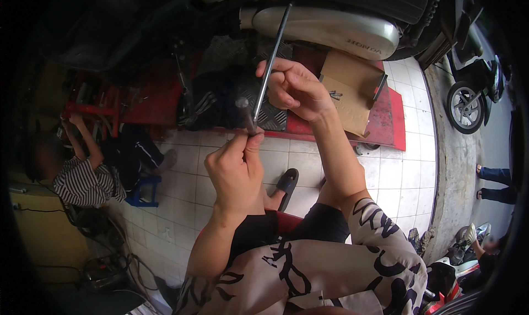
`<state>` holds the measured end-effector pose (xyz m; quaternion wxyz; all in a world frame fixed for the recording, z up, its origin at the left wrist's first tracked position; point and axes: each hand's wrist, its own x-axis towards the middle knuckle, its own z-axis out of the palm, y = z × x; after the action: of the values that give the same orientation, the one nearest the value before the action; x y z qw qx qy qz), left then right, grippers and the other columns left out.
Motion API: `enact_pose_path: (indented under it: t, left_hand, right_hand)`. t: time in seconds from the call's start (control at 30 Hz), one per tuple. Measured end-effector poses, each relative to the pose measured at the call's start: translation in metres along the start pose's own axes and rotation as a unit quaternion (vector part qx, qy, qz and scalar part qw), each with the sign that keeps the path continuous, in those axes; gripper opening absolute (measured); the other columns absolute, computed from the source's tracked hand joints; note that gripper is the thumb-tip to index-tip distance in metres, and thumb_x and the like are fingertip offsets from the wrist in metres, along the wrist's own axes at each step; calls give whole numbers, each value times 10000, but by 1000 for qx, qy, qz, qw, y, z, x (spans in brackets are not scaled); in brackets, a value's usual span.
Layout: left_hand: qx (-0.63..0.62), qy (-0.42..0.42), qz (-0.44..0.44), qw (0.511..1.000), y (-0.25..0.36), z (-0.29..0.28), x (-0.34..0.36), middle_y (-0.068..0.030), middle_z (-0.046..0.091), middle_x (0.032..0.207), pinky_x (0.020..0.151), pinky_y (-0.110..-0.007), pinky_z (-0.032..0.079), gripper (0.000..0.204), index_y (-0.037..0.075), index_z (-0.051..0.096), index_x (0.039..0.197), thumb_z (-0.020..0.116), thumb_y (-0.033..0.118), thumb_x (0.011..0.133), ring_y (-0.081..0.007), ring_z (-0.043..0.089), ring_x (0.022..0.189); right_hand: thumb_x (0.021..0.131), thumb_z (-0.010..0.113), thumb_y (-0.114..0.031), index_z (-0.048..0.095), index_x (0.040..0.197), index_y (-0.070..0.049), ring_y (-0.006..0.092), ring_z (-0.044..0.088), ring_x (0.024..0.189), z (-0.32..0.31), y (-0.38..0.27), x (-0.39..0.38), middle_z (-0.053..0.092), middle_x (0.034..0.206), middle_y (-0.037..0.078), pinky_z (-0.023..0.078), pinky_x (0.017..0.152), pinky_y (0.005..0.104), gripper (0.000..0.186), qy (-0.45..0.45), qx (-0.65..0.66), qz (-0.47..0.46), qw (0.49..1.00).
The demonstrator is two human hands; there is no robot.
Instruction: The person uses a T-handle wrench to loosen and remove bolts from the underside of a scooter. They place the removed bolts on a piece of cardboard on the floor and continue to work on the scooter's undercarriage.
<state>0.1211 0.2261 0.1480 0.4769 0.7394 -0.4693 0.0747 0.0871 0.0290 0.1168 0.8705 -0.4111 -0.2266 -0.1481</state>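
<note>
Pinched between the thumb and fingers of my left hand (237,163) is a long, shiny metal-shafted wrench (270,67). Its shaft slants up and away to the right, with the far end in front of the motorcycle. A shorter, darker piece with a rounded end (242,102) meets the shaft just above my left fingertips; how the two join is unclear. My right hand (295,89) is raised beside the shaft, its index finger reaching behind or against it. The other right fingers are loosely curled, apart from the index, with nothing visible in them.
Ahead stands a motorcycle with a silver casing (330,31) over a red platform (394,122). Cardboard (352,75) with small metal parts lies there, and tools (201,106) to its left. A person in stripes (88,183) works at left. Another motorcycle (465,106) stands right.
</note>
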Motion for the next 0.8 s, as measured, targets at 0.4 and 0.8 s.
enact_pose_path:
  t: [0.4,0.8]
  left_hand:
    - [-71,-150,-10,986,32,-5,-9,-80,551,537,449,-318,431,525,-28,448,1323,628,181,877,-228,553,429]
    - [-173,-122,-82,974,43,-11,-8,-41,501,543,491,-212,368,722,-68,215,1437,595,25,831,-56,461,485]
  right_hand:
    - [925,600,-206,528,931,-20,31,379,446,17,19,4,461,587,-20,275,411,181,200,72,63,-7,995]
    - [958,540,-197,537,963,-16,26,366,433,16,18,4,453,571,-26,255,406,183,182,100,76,-36,991]
